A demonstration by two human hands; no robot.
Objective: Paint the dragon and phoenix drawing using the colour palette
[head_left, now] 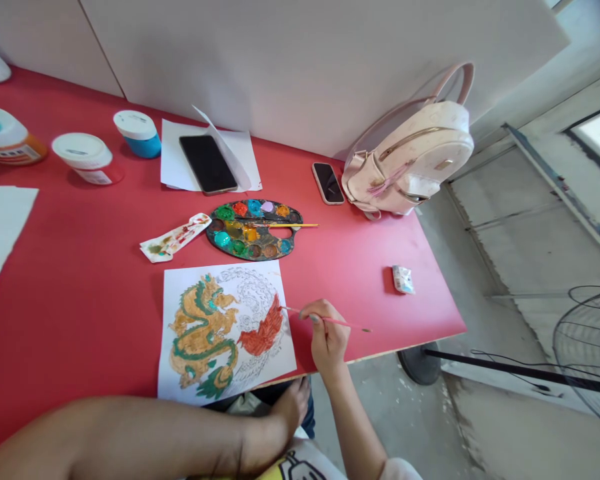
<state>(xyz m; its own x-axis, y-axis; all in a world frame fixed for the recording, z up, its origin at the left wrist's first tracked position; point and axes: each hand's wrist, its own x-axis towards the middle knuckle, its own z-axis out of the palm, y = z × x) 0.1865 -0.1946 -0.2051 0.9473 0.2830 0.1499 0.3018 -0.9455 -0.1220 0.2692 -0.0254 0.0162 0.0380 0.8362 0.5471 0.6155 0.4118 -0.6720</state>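
My right hand (326,333) is closed in a pinch on a thin pink paintbrush (353,325), whose tip touches the red bird on a dragon drawing sheet (225,330) lying on the red table (80,293). The dragon is painted orange and green, the bird red. My left forearm lies along the table's near edge. My left hand (287,408) rests below the sheet's lower corner, fingers curled over the edge, holding nothing I can see. A dark palette (253,229) with several paint wells lies just behind the sheet, a yellow brush (290,226) across it.
A stained paper scrap (175,237) lies left of the palette. Two phones (207,163) (328,183), one on white paper, and a pink backpack (413,160) sit at the back. Paint jars (87,157) stand at left. A small tube (403,279) lies at right. A fan (587,353) stands on the floor.
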